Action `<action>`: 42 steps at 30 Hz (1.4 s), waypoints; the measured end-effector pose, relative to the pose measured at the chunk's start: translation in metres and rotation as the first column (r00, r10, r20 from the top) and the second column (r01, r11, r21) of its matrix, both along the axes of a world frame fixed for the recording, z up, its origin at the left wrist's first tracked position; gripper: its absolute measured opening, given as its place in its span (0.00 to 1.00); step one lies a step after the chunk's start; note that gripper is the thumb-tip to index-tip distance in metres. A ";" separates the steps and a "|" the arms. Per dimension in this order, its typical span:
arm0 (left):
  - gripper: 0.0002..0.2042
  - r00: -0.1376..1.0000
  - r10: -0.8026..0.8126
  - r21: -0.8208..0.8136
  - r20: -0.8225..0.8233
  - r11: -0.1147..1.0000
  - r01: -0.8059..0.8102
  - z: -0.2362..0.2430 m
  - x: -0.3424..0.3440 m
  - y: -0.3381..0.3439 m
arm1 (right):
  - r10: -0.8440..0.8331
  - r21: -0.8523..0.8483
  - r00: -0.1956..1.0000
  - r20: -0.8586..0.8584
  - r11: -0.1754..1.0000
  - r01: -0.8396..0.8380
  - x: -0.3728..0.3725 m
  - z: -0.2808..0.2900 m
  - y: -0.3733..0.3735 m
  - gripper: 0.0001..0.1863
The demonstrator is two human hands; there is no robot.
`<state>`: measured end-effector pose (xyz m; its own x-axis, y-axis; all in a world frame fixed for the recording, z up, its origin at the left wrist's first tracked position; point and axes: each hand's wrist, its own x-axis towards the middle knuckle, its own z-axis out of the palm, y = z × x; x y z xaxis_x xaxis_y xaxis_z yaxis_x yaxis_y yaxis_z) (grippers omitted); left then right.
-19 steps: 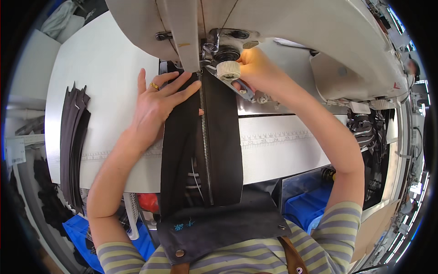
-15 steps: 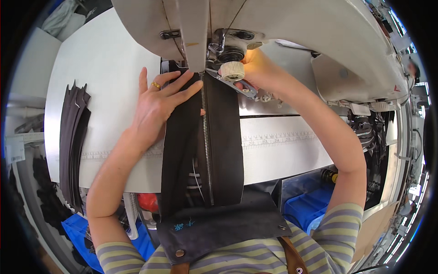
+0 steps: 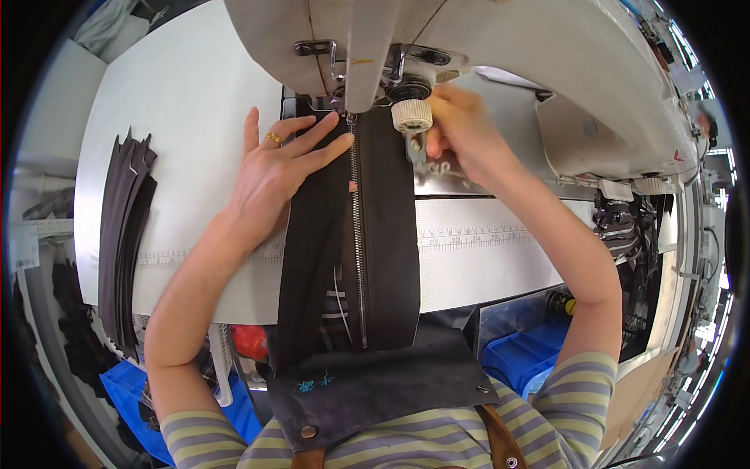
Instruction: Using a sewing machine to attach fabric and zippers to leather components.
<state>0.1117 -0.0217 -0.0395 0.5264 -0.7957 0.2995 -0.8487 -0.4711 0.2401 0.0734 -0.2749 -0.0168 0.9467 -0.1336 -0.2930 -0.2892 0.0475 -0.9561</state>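
Observation:
Dark fabric with a metal zipper down its middle lies lengthwise under the sewing machine head. My left hand, a ring on one finger, rests on the fabric left of the zipper. Its fingers are spread and lie flat, the tips close to the zipper's far end. Beside the white ridged knob, my right hand is closed around grey thread snips, blurred by motion. A pale cord or chain hangs from them. The machine parts partly hide the far end of the zipper.
A stack of dark fabric strips lies on the white table at the left. A ruler scale crosses the tabletop. Blue bins stand below the near edge, and dark pieces are heaped at the right.
My right hand has drawn the snips back from the zipper's far end to the right of the fabric, turning them. My left hand stays flat on the fabric. The view has shifted slightly.

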 end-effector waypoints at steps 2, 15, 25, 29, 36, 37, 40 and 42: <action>0.28 1.000 -0.003 -0.010 -0.005 1.000 0.003 -0.002 0.000 0.000 | -0.045 -0.032 0.999 -0.026 0.999 0.044 -0.009 0.001 -0.014 0.13; 0.27 1.000 0.017 -0.017 0.013 1.000 -0.017 -0.002 0.000 0.000 | 0.551 -0.931 0.751 0.365 0.221 0.291 0.002 -0.019 0.016 0.04; 0.30 0.999 0.020 0.022 0.027 1.000 -0.021 -0.004 0.001 0.005 | 0.389 -0.734 0.716 0.580 0.631 0.251 0.016 -0.033 0.024 0.06; 0.31 1.000 0.016 -0.013 0.018 1.000 -0.016 -0.004 -0.001 0.002 | 0.353 -0.695 0.725 0.591 0.679 0.237 0.009 -0.027 0.018 0.05; 0.33 0.999 0.020 0.036 0.034 0.999 -0.022 -0.003 0.000 0.002 | 0.244 -0.734 0.841 0.483 0.637 0.236 0.004 -0.023 0.011 0.04; 0.32 0.999 0.020 0.023 0.032 1.000 -0.020 -0.003 0.000 0.001 | 0.257 -0.750 0.844 0.470 0.620 0.229 0.005 -0.025 0.010 0.05; 0.32 1.000 0.017 -0.004 0.022 1.000 -0.017 -0.002 -0.002 0.000 | 0.279 -0.800 0.856 0.435 0.557 0.225 0.003 -0.024 0.008 0.05; 0.32 1.000 0.016 -0.017 0.014 1.000 -0.016 -0.002 -0.002 0.001 | 0.289 -0.830 0.864 0.413 0.510 0.226 0.000 -0.022 0.008 0.06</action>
<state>0.1096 -0.0207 -0.0418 0.5351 -0.7819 0.3198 -0.8442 -0.4811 0.2363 0.0733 -0.2672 -0.0388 0.9195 -0.0321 0.3917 0.1915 -0.8338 -0.5178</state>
